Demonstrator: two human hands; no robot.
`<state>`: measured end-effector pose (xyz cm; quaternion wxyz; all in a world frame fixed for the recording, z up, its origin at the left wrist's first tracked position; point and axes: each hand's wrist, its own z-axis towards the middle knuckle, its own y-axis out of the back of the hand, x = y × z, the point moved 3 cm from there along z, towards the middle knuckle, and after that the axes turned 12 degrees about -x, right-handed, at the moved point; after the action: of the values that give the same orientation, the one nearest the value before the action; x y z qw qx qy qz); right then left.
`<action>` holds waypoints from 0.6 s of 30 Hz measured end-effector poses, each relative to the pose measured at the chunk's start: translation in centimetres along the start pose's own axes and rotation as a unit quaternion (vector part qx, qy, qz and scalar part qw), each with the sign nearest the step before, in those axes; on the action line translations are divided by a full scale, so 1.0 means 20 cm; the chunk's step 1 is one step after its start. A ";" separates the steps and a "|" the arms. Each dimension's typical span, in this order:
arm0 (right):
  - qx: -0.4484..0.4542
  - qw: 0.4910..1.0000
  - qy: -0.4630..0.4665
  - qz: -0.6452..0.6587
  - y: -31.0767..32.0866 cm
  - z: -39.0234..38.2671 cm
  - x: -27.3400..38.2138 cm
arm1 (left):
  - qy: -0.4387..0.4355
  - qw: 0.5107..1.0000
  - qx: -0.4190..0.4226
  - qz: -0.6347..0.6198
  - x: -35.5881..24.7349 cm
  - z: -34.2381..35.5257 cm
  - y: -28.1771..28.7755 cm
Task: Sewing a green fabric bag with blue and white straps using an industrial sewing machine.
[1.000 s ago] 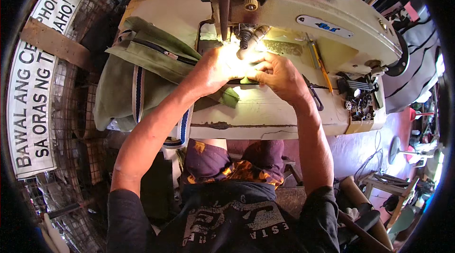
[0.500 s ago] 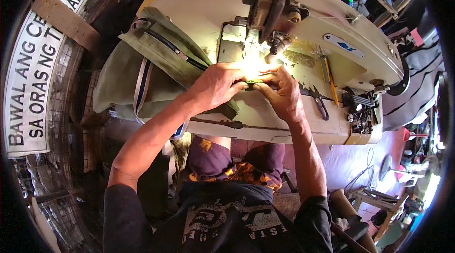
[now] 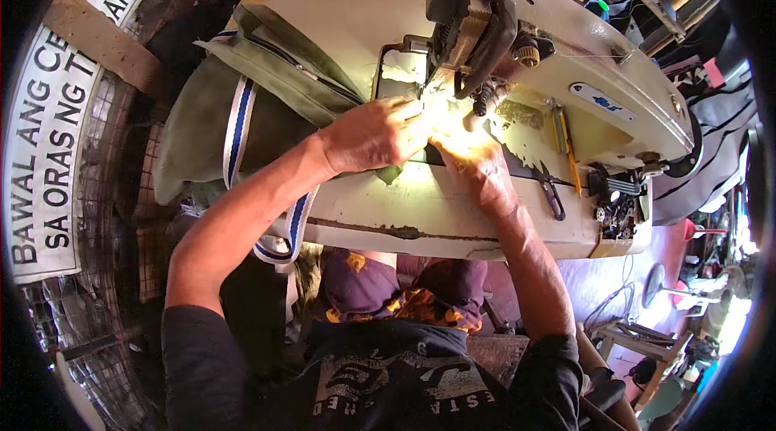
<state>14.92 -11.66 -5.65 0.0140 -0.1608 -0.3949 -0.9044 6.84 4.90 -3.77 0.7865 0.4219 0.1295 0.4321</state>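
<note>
Both hands closer to the needle now, left hand (image 3: 373,136) and right hand (image 3: 475,163) flat, half-open on olive fabric (image 3: 267,84).

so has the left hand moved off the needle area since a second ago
No. The left hand stays pressed on the olive fabric beside the sewing machine head; only the camera view shifted.
</note>
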 end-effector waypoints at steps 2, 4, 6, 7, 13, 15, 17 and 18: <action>-0.014 0.999 -0.018 0.022 0.01 -0.02 0.02 | 0.006 1.000 -0.016 -0.024 0.01 0.00 0.01; -0.015 0.998 -0.041 0.038 0.02 -0.02 0.02 | 0.080 0.993 0.021 -0.084 0.03 0.00 0.02; 0.021 0.984 -0.149 0.099 0.00 -0.02 0.00 | 0.088 0.991 0.054 -0.083 0.02 -0.02 0.04; 0.015 0.983 -0.151 0.099 0.01 0.00 0.00 | 0.102 0.992 0.036 -0.071 0.01 -0.03 0.05; 0.001 0.988 -0.138 0.065 0.01 0.05 0.04 | 0.181 0.981 0.038 -0.063 -0.02 -0.07 0.05; -0.041 0.979 -0.189 0.072 0.01 0.04 0.06 | 0.202 0.977 0.017 -0.069 -0.01 -0.08 0.05; -0.043 0.977 -0.200 0.063 -0.01 0.03 0.09 | 0.187 0.980 0.011 -0.063 -0.01 -0.08 0.04; -0.038 0.976 -0.209 0.057 -0.02 0.03 0.09 | 0.178 0.983 0.007 -0.052 -0.01 -0.08 0.04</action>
<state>13.33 -10.76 -5.04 -0.0231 -0.3688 -0.3443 -0.8631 5.35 5.79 -4.06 0.7693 0.3367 0.2921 0.4576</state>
